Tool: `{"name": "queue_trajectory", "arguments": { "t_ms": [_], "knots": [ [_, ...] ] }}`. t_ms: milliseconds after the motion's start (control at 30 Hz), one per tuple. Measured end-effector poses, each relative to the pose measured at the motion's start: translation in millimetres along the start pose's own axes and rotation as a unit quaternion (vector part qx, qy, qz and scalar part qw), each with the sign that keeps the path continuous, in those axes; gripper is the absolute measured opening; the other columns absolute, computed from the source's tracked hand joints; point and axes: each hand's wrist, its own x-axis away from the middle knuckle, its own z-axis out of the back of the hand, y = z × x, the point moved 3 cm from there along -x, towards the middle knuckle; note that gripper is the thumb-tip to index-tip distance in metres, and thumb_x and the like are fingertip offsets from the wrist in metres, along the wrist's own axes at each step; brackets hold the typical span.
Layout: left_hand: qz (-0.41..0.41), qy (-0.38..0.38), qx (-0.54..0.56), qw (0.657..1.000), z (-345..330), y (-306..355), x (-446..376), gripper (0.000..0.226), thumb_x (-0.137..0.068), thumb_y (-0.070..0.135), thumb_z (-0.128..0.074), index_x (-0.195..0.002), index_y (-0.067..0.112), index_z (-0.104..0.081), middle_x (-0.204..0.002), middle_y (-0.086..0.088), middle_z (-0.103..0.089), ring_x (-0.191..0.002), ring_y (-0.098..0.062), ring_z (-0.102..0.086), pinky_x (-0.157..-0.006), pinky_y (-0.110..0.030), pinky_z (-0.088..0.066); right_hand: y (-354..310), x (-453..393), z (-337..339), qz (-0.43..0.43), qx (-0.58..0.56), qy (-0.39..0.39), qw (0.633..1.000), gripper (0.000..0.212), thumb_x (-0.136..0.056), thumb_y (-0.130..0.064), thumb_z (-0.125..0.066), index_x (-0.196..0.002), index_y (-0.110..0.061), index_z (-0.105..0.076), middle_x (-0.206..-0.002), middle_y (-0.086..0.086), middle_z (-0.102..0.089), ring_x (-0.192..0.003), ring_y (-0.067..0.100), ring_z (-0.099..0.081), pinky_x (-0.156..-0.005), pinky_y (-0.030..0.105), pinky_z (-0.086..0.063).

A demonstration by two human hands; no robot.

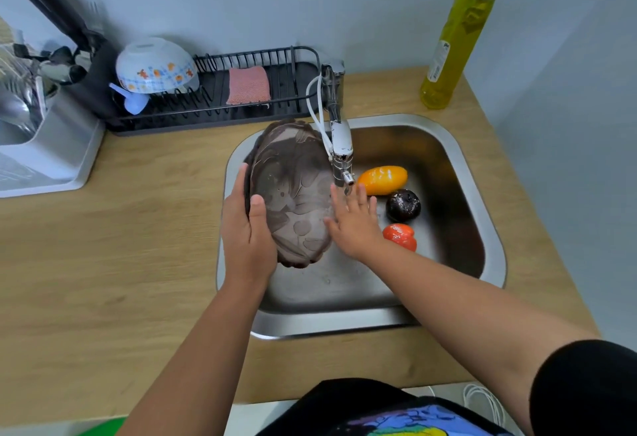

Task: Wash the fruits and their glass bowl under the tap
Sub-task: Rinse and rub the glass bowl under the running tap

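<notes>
Glass bowl (pixel 293 191) washing is what we have in hand: we hold the smoky, dark-tinted bowl tipped on its edge over the left half of the sink (pixel 462 146), its inside turned toward the tap (pixel 341 146). Our left hand (pixel 246 229) grips the near rim, thumb curled over the inside face, while our right hand (pixel 351 222) lies flat with fingers spread against the bowl's right side, just under the spout. Whether water is running we cannot tell for certain, though the bowl's inside looks filmed and wet. Three fruits lie on the sink floor to the right, apart from the bowl: an orange fruit (pixel 382 179) farthest back, a dark fruit (pixel 402 205) beaded with drops, and a red fruit (pixel 400 235) nearest us. We judge the fruits at least wetted, perhaps rinsed already; the bowl is mid-wash, and nothing has yet been lifted out onto the counter (pixel 120 246).
</notes>
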Motion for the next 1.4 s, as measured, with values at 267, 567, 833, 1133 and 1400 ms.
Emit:
{"name": "queue_trajectory", "arguments": {
  "t_ms": [267,567,833,1133,1400],
  "knots": [
    [-0.054,-0.007,-0.051,0.997,7,9,9,0.048,-0.104,0.020,-0.037,-0.152,0.020,-0.034,-0.132,0.017,-0.049,-0.122,0.007,-0.043,-0.102,-0.009,-0.032,-9,-3,-24,-0.191,-0.481,-0.059,0.854,0.057,-0.094,-0.027,-0.047,-0.147,-0.034,-0.030,-0.126,0.002,-0.060,-0.091,0.018,-0.061,-0.070,0.029,-0.052],
    [-0.129,-0.053,-0.130,0.982,20,13,9,0.049,-0.102,0.019,-0.039,-0.151,0.014,-0.037,-0.136,-0.009,-0.049,-0.126,-0.019,-0.047,-0.107,-0.014,-0.032,-30,2,-22,-0.197,-0.576,-0.111,0.786,0.058,-0.093,0.008,-0.040,-0.144,-0.019,-0.040,-0.097,0.015,-0.060,-0.074,0.020,-0.052,-0.068,0.028,-0.046],
    [-0.141,-0.042,-0.130,0.980,33,12,7,0.049,-0.102,0.021,-0.038,-0.151,0.015,-0.036,-0.141,-0.010,-0.048,-0.131,-0.015,-0.044,-0.108,-0.013,-0.031,-43,-3,-17,-0.178,-0.568,-0.109,0.796,0.083,-0.089,0.015,-0.047,-0.149,-0.038,-0.024,-0.108,0.018,-0.068,-0.082,0.023,-0.065,-0.073,0.029,-0.057],
    [-0.167,-0.042,-0.126,0.977,43,8,8,0.050,-0.102,0.025,-0.036,-0.151,0.014,-0.036,-0.140,-0.011,-0.047,-0.129,-0.018,-0.046,-0.106,-0.015,-0.034,-45,-7,-9,-0.184,-0.566,-0.104,0.797,0.078,-0.092,0.015,-0.045,-0.144,-0.040,-0.029,-0.106,0.014,-0.068,-0.091,0.031,-0.072,-0.082,0.037,-0.060],
    [-0.216,-0.059,-0.131,0.966,44,10,11,0.048,-0.101,0.024,-0.038,-0.148,0.015,-0.035,-0.144,-0.017,-0.045,-0.134,-0.008,-0.040,-0.109,-0.014,-0.030,-45,-6,-16,-0.184,-0.569,-0.102,0.795,0.076,-0.089,0.015,-0.046,-0.144,-0.036,-0.031,-0.109,0.017,-0.068,-0.094,0.029,-0.071,-0.079,0.033,-0.059]
  ]
}}
